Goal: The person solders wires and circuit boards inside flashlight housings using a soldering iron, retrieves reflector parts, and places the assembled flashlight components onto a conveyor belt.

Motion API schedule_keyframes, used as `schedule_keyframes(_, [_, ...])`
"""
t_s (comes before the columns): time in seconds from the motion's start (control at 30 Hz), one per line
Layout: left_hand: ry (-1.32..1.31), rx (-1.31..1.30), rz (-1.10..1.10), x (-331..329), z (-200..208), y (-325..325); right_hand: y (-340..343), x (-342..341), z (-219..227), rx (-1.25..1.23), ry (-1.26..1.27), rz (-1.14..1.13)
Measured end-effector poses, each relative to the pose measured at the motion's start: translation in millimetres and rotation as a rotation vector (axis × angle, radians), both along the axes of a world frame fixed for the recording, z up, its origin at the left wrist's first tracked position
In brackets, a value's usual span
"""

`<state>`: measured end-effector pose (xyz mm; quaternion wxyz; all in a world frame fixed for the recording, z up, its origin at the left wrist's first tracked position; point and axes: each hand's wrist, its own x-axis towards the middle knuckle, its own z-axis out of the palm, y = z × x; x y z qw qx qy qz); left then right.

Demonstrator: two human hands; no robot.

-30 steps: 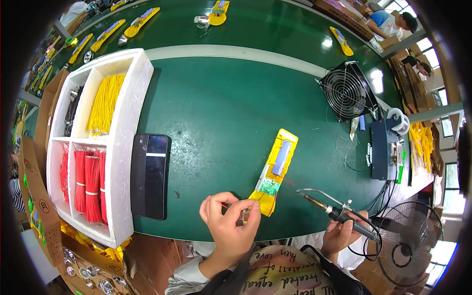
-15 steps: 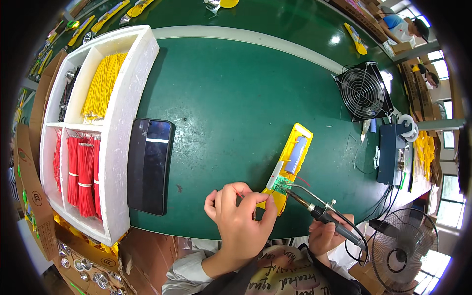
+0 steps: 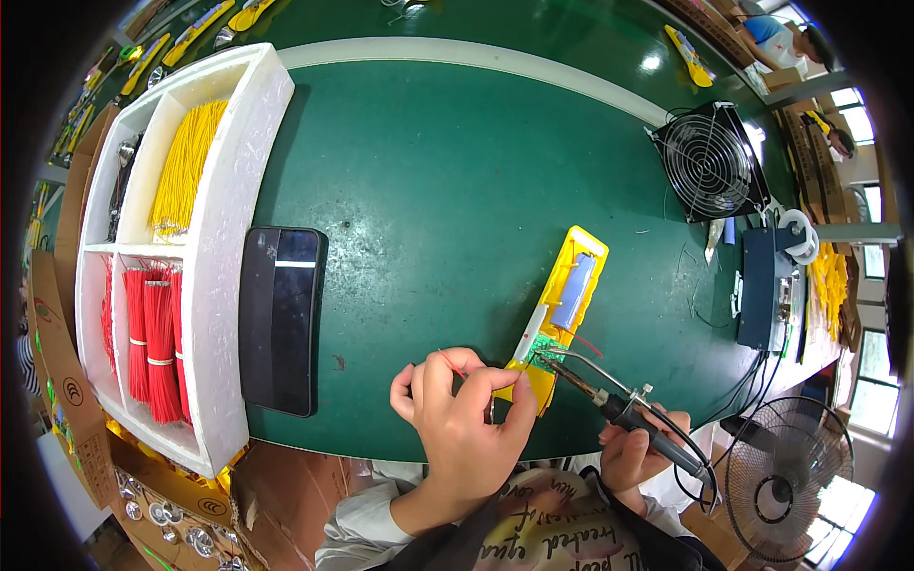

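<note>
My right hand (image 3: pixel 645 447) grips a soldering iron (image 3: pixel 630 416) with a thin metal feed tube along it. The iron's tip meets the small green circuit board (image 3: pixel 546 351) inside an open yellow casing (image 3: pixel 588 243). A blue-purple cylindrical battery (image 3: pixel 574 293) lies in the upper part of that casing, and a short red wire (image 3: pixel 587 343) sticks out beside the board. My left hand (image 3: pixel 466 409) is closed at the casing's near end, thumb and forefinger pinched together. A bit of thin red wire (image 3: pixel 461 374) shows between its fingers; the rest is hidden.
On the left stand a white foam box (image 3: pixel 214 266) of red and yellow wires and a dark phone (image 3: pixel 281 324). A black square fan (image 3: pixel 709 164), a blue-grey soldering unit (image 3: pixel 759 290) and a solder spool (image 3: pixel 798 236) are at right. Cables hang near a round fan (image 3: pixel 788 481).
The view has shifted slightly. Both hands keep nearly the same places, with the iron's tip still at the circuit board.
</note>
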<state>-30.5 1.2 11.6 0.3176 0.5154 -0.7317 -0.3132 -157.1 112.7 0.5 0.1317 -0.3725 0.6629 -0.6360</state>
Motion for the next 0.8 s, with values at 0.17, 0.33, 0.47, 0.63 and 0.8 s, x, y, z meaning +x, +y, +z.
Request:
schedule_keyframes(0.17, [-0.001, 0.003, -0.005, 0, 1, -1, 1, -2, 2, -0.016, 0.043, 0.028])
schedule_keyframes(0.33, [0.011, 0.01, -0.005, 0, -1, 0, 1, -4, 10, 0.0, 0.092, 0.08])
schedule_keyframes(0.47, [0.007, -0.012, 0.013, 0, -4, 1, 3, -4, 15, 0.058, 0.065, 0.079])
schedule_keyframes(0.63, [0.006, 0.025, -0.001, 0, 0, 1, 3, -5, 23, 0.092, 0.074, 0.09])
schedule_keyframes(0.8, [0.002, 0.02, 0.005, -1, 0, 0, 4, -10, 28, 0.144, 0.136, 0.111])
